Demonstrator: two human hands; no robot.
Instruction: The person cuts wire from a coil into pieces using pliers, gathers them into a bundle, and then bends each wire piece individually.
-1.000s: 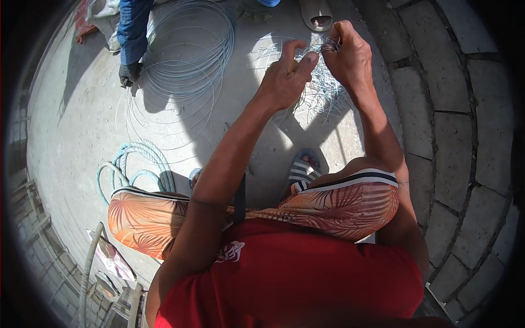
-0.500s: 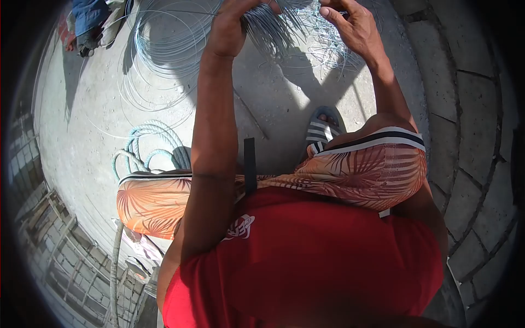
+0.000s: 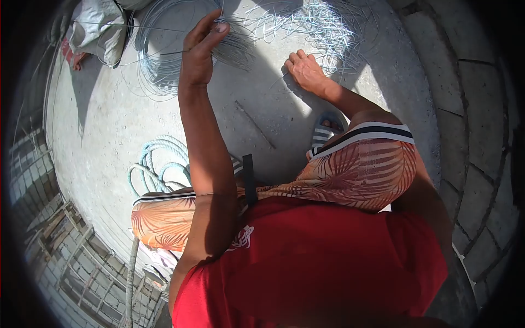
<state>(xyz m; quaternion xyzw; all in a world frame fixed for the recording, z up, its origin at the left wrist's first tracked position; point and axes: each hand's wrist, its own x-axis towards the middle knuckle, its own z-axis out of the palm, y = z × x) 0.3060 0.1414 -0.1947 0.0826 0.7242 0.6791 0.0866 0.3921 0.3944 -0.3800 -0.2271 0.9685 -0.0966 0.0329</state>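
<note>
At the top centre, my left hand (image 3: 199, 57) is closed around a bundle of thin grey wires (image 3: 234, 48), whose loose ends fan out to its right. Its thumb and forefinger point up and forward, and a long thin wire runs left from near them. My right hand (image 3: 307, 72) is low over the concrete with its fingers curled down; whatever is in them is hidden. Just beyond it lies a tangled heap of short wire pieces (image 3: 331, 33). A large loose coil of wire (image 3: 156, 60) rests on the ground left of my left hand.
A coiled pale blue rope (image 3: 164, 158) lies by my left knee. A thin rod (image 3: 256, 124) is on the concrete floor (image 3: 109, 142). A whitish sack (image 3: 98, 30) stands at the upper left. My sandalled foot (image 3: 328, 128) is below my right hand. Paving slabs (image 3: 459, 82) line the right side.
My right hand has dropped toward the ground and moved left, its fingers curling down. My left hand, with the wire bundle, has shifted left and slightly down.
</note>
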